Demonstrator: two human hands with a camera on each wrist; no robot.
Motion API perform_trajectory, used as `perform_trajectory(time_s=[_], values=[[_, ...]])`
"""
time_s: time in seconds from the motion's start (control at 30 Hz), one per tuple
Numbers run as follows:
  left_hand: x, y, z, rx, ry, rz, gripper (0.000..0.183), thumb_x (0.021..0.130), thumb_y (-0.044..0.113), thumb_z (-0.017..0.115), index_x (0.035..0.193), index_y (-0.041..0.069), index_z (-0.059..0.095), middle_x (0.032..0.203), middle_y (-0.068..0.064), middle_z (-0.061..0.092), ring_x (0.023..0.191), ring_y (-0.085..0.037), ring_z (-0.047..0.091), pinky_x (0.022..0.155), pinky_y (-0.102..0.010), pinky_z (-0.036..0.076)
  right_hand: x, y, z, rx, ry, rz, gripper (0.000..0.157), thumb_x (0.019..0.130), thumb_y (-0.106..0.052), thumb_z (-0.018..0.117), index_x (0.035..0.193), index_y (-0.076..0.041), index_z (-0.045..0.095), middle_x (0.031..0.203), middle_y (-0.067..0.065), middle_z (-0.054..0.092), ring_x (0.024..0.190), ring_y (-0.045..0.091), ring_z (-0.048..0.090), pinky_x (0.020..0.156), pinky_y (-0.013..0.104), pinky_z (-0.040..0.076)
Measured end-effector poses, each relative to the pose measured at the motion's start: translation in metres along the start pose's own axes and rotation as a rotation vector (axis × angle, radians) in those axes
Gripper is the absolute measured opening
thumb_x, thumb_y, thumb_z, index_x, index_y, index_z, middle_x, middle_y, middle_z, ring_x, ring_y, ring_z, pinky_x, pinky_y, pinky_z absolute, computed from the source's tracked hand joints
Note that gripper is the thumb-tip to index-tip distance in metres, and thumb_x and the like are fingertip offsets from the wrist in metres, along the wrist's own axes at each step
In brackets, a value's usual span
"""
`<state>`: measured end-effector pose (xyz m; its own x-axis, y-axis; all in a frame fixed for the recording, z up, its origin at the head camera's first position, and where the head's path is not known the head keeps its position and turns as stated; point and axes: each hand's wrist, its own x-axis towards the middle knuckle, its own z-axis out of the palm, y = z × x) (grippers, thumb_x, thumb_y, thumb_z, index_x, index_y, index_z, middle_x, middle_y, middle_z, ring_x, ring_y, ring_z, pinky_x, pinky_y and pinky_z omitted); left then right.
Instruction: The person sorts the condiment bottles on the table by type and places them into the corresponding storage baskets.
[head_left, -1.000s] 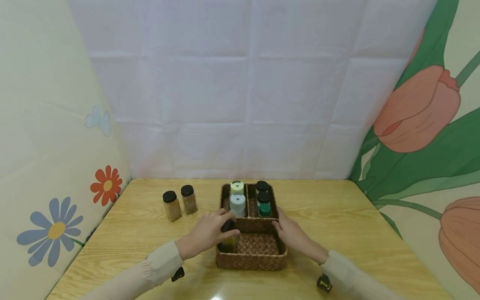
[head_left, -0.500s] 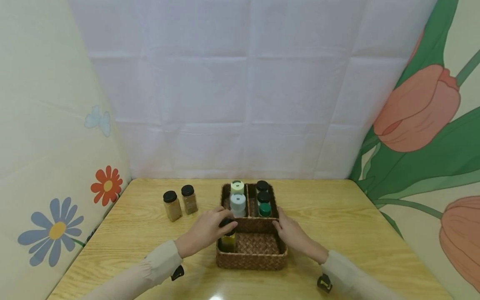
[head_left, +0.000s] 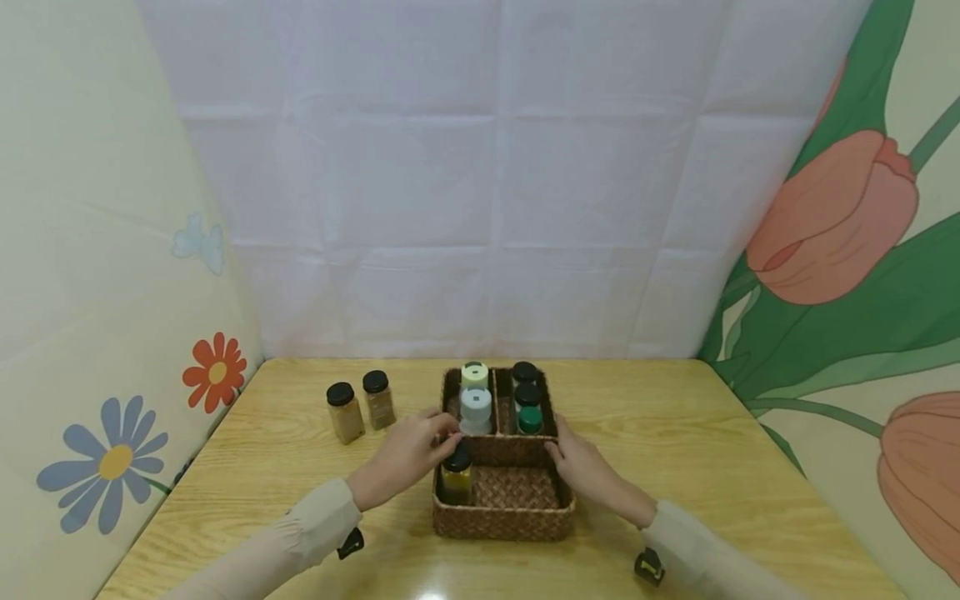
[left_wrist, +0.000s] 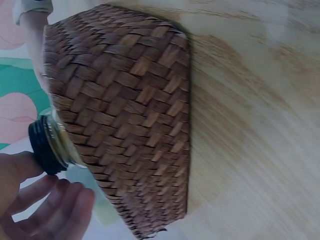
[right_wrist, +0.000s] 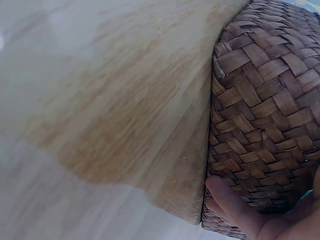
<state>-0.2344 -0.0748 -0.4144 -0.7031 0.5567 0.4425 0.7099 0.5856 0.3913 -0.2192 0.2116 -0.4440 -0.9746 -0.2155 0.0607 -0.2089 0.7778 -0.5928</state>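
Observation:
A brown woven basket [head_left: 502, 523] with several compartments stands on the table. In its front compartment, at the left end, a black-lidded glass jar [head_left: 456, 482] with yellowish contents stands upright. My left hand [head_left: 401, 458] is beside this jar's lid [left_wrist: 44, 145], fingers loosely bent and not wrapped round it; whether the thumb still touches the lid is unclear. My right hand [head_left: 588, 477] grips the basket's right side, its fingers [right_wrist: 230, 200] against the outer weave and the thumb at the rim.
White-capped bottle [head_left: 476, 407] and yellow-capped bottle [head_left: 474, 375] fill the back left compartment. Black-lidded jars [head_left: 527, 395] and a green-lidded jar [head_left: 529, 419] stand in the back right one. Two black-lidded spice jars [head_left: 345, 414] are left on the wooden table [head_left: 660, 417].
My left hand has let go of the jar in the front compartment and drawn back to the left, uncovering it. The right hand and the basket have stayed put.

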Motion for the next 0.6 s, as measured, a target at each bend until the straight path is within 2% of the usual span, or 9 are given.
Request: perform_trajectory(time_s=[0.13, 0.37, 0.6], values=[[-0.002, -0.005, 0.001, 0.002, 0.047, 0.01, 0.008, 0.096, 0.015, 0.068, 0.097, 0.011, 0.074, 0.088, 0.004, 0.064, 0.069, -0.003, 0.057, 0.055, -0.019, 0.047, -0.001, 0.0, 0.0, 0.001, 0.003, -0.006, 0.06, 0.105, -0.007, 0.046, 0.15, 0.017, 0.014, 0.053, 0.002, 0.046, 0.041, 0.011, 0.034, 0.044, 0.029, 0.034], [-0.006, -0.014, 0.002, 0.108, 0.157, 0.044, 0.005, 0.093, 0.013, 0.071, 0.088, 0.013, 0.072, 0.077, 0.005, 0.061, 0.058, -0.002, 0.053, 0.049, -0.019, 0.041, -0.001, 0.0, -0.001, -0.006, 0.001, -0.009, 0.06, 0.106, -0.007, 0.046, 0.15, 0.017, 0.013, 0.051, 0.001, 0.045, 0.04, 0.01, 0.033, 0.043, 0.028, 0.033], [-0.008, -0.028, -0.002, 0.169, 0.239, 0.037, 0.006, 0.088, 0.012, 0.077, 0.089, 0.013, 0.071, 0.073, 0.005, 0.058, 0.06, -0.008, 0.053, 0.052, -0.023, 0.043, -0.002, 0.001, -0.001, -0.001, 0.002, -0.017, 0.06, 0.106, -0.007, 0.045, 0.15, 0.018, 0.013, 0.052, 0.002, 0.045, 0.04, 0.011, 0.033, 0.044, 0.029, 0.034]])
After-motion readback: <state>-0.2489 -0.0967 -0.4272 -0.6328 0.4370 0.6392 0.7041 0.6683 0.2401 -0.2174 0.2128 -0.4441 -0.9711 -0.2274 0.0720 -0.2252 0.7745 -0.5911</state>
